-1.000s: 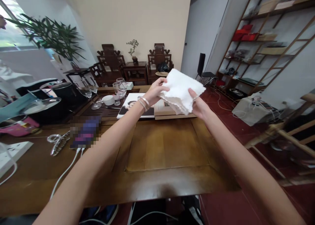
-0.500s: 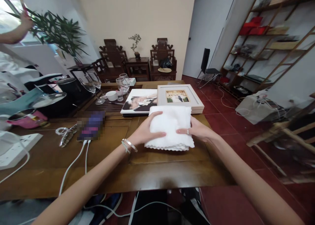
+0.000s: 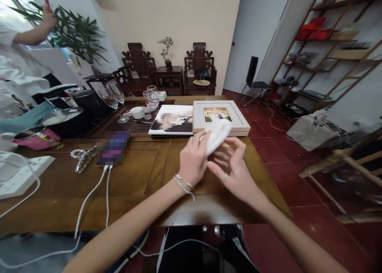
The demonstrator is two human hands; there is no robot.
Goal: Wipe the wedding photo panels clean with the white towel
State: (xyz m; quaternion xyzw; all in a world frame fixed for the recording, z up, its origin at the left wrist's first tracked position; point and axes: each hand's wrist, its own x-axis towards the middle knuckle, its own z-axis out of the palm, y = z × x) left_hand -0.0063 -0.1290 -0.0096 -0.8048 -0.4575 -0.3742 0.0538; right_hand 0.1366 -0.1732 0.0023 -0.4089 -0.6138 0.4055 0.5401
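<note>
My left hand (image 3: 193, 160) grips a bunched white cloth (image 3: 218, 133) over the wooden table (image 3: 143, 177). Only a small wad of the cloth shows above its fingers, near the front edge of a white framed photo (image 3: 220, 116). My right hand (image 3: 232, 170) hovers just right of the left, fingers spread and slightly blurred, touching or almost touching the cloth's underside. A large photo print (image 3: 174, 119) lies left of the frame.
A phone (image 3: 113, 149) with white cables, a hair clip (image 3: 84, 161) and a white power strip (image 3: 20, 177) lie at left. Wine glasses (image 3: 112, 98), a small bowl and dark pots stand further back. Another person in white (image 3: 18, 66) stands at far left. Shelves line the right wall.
The cloth went from held up in both hands, to pressed flat and folded on the table, to bunched in my left hand. My right hand has let go and opened.
</note>
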